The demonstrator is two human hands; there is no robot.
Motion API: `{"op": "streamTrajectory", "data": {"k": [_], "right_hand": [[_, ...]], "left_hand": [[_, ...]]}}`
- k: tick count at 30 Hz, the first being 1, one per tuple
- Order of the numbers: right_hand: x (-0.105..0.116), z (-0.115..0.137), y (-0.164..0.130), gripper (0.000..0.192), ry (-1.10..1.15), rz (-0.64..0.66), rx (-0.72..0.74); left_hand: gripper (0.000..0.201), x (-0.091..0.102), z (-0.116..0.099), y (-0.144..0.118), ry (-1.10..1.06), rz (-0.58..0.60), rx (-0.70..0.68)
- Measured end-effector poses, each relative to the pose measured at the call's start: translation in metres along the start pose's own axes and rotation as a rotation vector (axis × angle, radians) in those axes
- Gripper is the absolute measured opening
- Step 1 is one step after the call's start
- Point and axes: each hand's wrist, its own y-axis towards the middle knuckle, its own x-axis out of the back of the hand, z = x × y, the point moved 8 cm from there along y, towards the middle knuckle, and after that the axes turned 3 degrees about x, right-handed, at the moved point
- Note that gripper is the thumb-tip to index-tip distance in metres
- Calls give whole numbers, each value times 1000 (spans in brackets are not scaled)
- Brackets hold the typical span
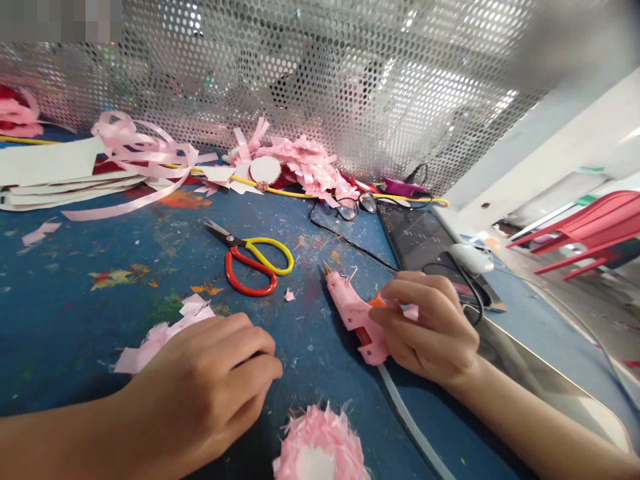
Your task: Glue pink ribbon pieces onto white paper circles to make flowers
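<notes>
My right hand [431,328] is closed around the handle of a pink hot glue gun [351,305], its metal nozzle pointing away and to the left. A grey glue stick [407,412] trails from the gun's back end. My left hand [220,387] hovers or rests low over the table, fingers curled together with the tips hidden, so what they hold, if anything, does not show. Just beyond it lie cut pink ribbon pieces [167,333]. Between my hands, at the near edge, sits a round piece ruffled with pink ribbon [324,437] around a white centre.
Scissors [255,263] with red and yellow handles lie ahead on the paint-stained blue table [165,247]. Behind are white sheets [50,163], pink ribbon strips [145,150], a pink ruffle heap [307,163] and eyeglasses [347,209] before a perforated metal panel [320,73]. A dark glossy panel [425,237] lies right.
</notes>
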Motion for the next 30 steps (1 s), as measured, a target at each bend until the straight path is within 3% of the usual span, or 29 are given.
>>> {"op": "streamTrajectory", "data": {"k": [6,11,15,26,30], "right_hand": [[8,-2,9,28,-108,-66,-134],[-7,-15,9,6,-32,230,-236],[-15,-26,2,9,43,430,-313],[-22,-15,6,13,59,499,-275],[-15,-18,12,11,95,423,-330]], "left_hand": [[19,4,5,2,-142,-33,81],[17,2,6,1,-147,-26,100],[17,-1,9,0,-156,-13,116],[16,0,7,4,-133,8,93],[17,5,7,4,-223,-22,114]]}}
